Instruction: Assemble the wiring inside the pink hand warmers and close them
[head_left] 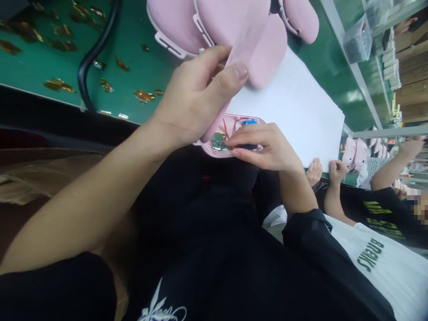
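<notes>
My left hand (203,93) is closed around a long pink strap (250,33), which runs from above the thumb down to the open casing and is partly blurred. Below it, at the table's near edge, lies an open pink casing (222,154) with a small green circuit board (219,141), thin red wires (225,128) and a blue cylindrical part (249,121) inside. The fingers of my right hand (264,145) are pinched together at the board's right side. What sits between those fingertips is hidden.
Several pink padded shells (220,22) lie at the back on the green table (133,53). A white sheet (297,107) stretches to the right. Amber film scraps (60,84) and a black cable (96,49) are at left. Co-workers' hands (337,170) rest at the right.
</notes>
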Demonstrator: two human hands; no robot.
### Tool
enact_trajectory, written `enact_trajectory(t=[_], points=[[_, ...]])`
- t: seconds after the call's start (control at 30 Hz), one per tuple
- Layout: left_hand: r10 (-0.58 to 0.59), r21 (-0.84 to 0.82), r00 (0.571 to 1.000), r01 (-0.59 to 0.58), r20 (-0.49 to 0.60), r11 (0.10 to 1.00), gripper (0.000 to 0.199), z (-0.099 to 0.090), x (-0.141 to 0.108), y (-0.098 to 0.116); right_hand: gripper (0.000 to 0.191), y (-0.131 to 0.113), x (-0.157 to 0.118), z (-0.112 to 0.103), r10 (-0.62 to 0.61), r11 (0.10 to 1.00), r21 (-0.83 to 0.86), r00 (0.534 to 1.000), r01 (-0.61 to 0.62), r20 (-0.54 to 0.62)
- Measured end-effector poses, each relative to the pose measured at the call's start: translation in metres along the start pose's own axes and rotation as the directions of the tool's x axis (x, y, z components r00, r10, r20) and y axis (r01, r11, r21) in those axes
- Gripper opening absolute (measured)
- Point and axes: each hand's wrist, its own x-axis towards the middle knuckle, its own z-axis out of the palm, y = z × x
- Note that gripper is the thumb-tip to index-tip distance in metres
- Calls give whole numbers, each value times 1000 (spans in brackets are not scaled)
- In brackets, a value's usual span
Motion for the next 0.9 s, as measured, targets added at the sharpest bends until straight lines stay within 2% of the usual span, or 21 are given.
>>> enact_trajectory(t=[0.1,0.23,0.37,0.47,0.53,0.63,0.77,0.9], points=[[-4,27,1000,3,11,1000,45,0,0,2,15,-1,0,6,97,995,37,992,-94,-75],[-7,33,1000,6,9,999,40,0,-1,7,13,2,-2,22,201,979,30,954,-199,-224],[-8,18,1000,7,4,1000,32,-1,-1,10,9,5,-9,40,155,987,11,912,-163,-380],[-13,25,1000,13,15,1000,34,-1,-1,11,7,5,-15,50,179,984,84,894,-159,-411],[-15,36,1000,15,11,999,36,-1,-2,12,8,5,-16,53,166,985,36,884,-167,-438],[-4,56,1000,3,5,998,37,-2,-2,13,18,7,-13,56,32,984,-134,859,-116,-511],[7,39,1000,-8,20,999,34,-3,-2,16,22,10,-9,59,-111,974,-228,826,-21,-552],[30,-3,999,-30,20,1000,30,0,-3,15,22,10,-14,66,-31,937,-296,801,-185,-599]])
